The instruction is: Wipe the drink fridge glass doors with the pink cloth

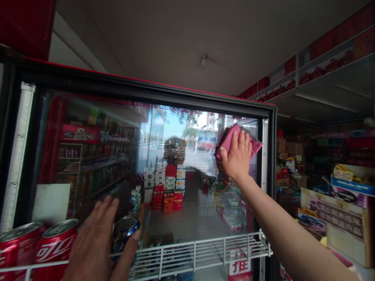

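Overhead, right hand (236, 157), grip open, presses pink cloth (227, 140) against glass door (187, 218); left hand (96, 244) lies flat, open.

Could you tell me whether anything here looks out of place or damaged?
Nothing stands out: the red cans stand upright, the glass shows no crack, and the right hand presses a pink cloth flat against it.

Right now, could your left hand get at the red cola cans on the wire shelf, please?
Probably not. The left hand looks spread flat against the glass door, and the red cola cans seem to stand behind that glass on the wire shelf, so the pane likely blocks the way.
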Demonstrator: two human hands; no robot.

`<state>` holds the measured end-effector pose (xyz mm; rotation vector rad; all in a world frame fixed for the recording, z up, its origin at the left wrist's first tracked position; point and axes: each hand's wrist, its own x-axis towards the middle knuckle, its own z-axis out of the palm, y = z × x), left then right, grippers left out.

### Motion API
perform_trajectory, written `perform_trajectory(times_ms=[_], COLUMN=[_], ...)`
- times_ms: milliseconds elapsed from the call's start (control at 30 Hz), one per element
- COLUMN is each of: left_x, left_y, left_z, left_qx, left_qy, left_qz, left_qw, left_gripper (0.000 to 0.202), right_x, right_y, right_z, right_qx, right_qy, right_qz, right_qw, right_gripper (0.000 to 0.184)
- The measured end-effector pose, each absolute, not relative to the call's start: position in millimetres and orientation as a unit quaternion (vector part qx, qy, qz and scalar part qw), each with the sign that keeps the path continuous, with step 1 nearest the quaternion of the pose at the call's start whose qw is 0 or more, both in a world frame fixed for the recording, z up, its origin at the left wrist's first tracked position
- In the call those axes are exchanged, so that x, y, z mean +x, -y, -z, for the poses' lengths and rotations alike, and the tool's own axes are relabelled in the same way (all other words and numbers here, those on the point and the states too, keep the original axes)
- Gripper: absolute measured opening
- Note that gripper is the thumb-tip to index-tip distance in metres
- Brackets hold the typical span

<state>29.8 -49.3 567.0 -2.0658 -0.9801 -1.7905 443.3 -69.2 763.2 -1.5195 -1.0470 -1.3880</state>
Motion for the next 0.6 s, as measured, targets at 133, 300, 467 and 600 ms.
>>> perform_trajectory(times_ms=[133,300,467,600], left_x=[7.0,-29.1,-57.9,-79.6], left_y=[39.5,25.4,16.9,10.9], left_z=[-564.0,-554.6,-547.2,-541.2], left_qx=[-0.693,-0.679,-0.671,-0.676], left_qy=[0.342,0.36,0.371,0.375], left_qz=[0.619,0.626,0.627,0.619], left_qw=[0.141,0.137,0.137,0.14], left_gripper=[0.083,0.083,0.083,0.082], right_x=[398.6,340.8,284.0,238.6], right_y=[54.0,31.9,10.1,-3.4], right_z=[-770.5,-780.3,-783.8,-782.6], right_qx=[-0.595,-0.579,-0.553,-0.548], right_qy=[0.425,0.437,0.463,0.484], right_qz=[0.555,0.567,0.57,0.564], right_qw=[0.397,0.39,0.393,0.385], right_gripper=[0.087,0.087,0.085,0.086])
